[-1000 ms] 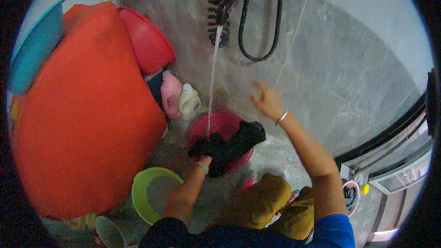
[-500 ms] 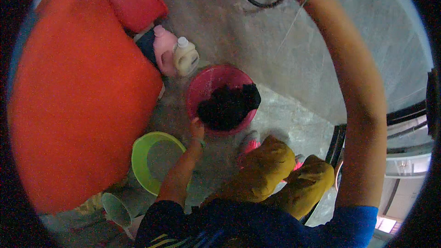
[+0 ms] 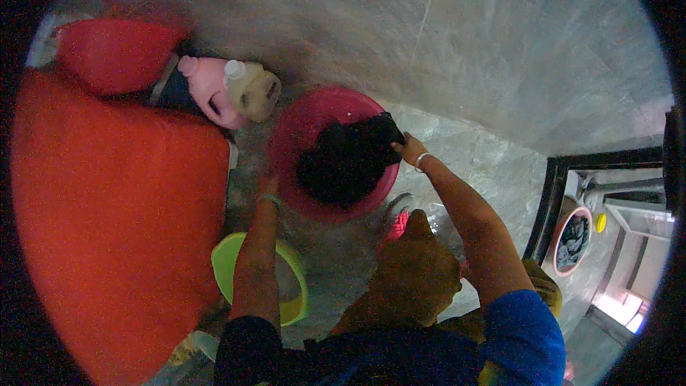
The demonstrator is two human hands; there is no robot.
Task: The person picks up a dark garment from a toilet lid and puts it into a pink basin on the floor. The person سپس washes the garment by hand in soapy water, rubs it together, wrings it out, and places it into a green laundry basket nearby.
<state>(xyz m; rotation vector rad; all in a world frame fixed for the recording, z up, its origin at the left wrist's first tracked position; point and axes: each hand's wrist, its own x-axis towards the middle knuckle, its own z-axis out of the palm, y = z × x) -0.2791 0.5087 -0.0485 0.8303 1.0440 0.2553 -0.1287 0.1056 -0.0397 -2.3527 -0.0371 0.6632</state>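
A round deep-pink tub (image 3: 289,125) holds a bunched heap of black cloth (image 3: 343,161), part of which reaches the tub's right rim. At that rim my right hand (image 3: 412,150) is closed, its fingers over the edge where the cloth lies; I cannot tell how much cloth is in the grip. Along the opposite side, my left hand (image 3: 268,184) is against the tub's left rim, its fingers smeared by motion. Below my left forearm stands a lime-green basin (image 3: 225,261), partly covered by the arm.
Beside the tub stand a pink jug (image 3: 214,89) and a cream jug with a white cap (image 3: 259,93). A large orange-red cover (image 3: 121,236) fills the left, with a red basin (image 3: 118,53) behind. Through a dark-framed doorway (image 3: 550,204) sits another tub with laundry (image 3: 557,243).
My right hand has come down from the dark ring-shaped item on the far wall to the tub's right rim. My left hand stays at the left rim. The view has shifted.
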